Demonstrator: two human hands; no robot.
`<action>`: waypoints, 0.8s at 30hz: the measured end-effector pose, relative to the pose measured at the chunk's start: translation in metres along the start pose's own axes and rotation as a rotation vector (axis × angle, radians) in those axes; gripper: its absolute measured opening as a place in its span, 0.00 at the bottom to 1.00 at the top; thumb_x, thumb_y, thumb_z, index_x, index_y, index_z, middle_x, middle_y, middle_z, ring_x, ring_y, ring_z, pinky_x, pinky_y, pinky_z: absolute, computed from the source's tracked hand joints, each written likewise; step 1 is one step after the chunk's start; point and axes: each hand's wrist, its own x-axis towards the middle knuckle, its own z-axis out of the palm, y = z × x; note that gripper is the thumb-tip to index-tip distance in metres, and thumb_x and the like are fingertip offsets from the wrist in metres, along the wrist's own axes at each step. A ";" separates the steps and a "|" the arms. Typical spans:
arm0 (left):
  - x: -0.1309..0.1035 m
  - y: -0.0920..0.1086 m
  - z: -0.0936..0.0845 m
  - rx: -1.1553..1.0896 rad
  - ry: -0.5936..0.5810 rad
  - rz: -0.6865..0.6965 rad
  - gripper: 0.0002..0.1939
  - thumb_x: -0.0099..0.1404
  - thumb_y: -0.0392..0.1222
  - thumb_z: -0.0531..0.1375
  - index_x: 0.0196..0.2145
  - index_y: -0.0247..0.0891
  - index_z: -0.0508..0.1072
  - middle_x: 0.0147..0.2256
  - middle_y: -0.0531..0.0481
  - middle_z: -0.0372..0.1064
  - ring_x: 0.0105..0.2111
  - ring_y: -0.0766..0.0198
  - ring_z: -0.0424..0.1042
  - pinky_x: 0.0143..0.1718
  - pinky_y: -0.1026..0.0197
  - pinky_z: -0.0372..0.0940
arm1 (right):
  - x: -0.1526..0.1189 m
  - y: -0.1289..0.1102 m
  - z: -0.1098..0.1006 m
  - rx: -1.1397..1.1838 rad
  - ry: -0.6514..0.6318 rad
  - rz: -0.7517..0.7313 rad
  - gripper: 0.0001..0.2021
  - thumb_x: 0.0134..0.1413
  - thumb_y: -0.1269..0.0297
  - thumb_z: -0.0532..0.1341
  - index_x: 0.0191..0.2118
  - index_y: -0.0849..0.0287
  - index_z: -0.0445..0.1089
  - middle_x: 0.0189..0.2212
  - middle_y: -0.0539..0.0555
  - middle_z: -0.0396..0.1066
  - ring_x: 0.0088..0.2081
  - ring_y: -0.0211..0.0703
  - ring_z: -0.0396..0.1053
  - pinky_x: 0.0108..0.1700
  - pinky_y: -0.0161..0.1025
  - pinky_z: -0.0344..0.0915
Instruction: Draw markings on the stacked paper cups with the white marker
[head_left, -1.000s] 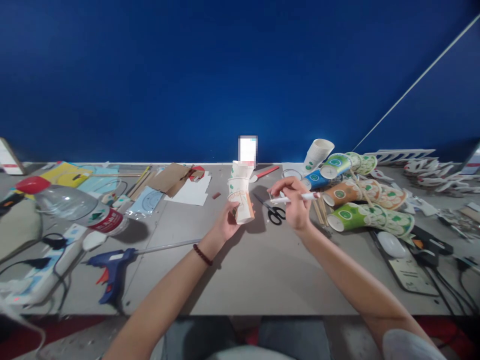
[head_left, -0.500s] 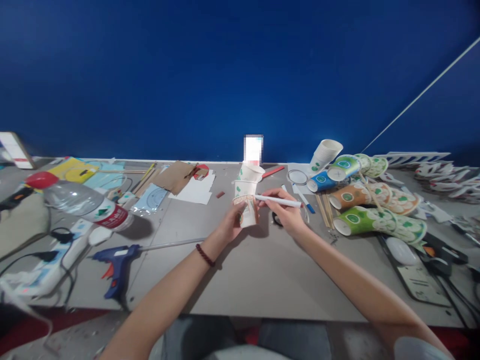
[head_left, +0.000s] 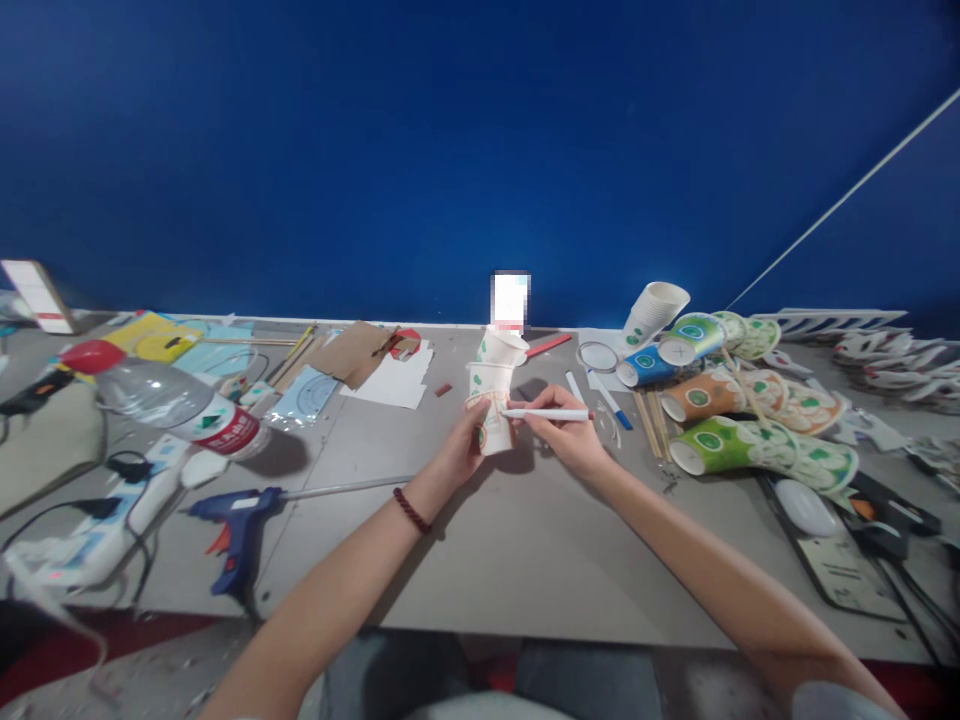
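Observation:
My left hand is closed around the paper cups, a joined column of white cups with green leaf prints and an orange pattern on the lowest one. The column stands close to upright, just above the table or on it; I cannot tell which. In my right hand a white marker is pinched, almost level, its tip pointing left at the lowest cup's side. The tip appears to touch that side. My left fingers behind the cup are partly hidden.
Right of my hands lie decorated cup columns, wooden sticks, a blue-capped marker and stacked cups. On the left are a glue gun, a bottle, a power strip and cut paper. A phone-like screen stands behind the cups.
The marker's tip has shifted left and slightly down onto the lowest cup's side, and my right hand has moved a little down with it. My left hand keeps its hold on the cups.

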 end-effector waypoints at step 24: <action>0.001 0.000 -0.001 0.024 -0.011 0.006 0.19 0.56 0.52 0.69 0.37 0.34 0.79 0.32 0.46 0.77 0.31 0.61 0.75 0.34 0.62 0.69 | -0.001 0.002 0.002 -0.130 0.039 0.022 0.05 0.52 0.61 0.65 0.31 0.54 0.69 0.28 0.50 0.79 0.36 0.48 0.79 0.36 0.40 0.71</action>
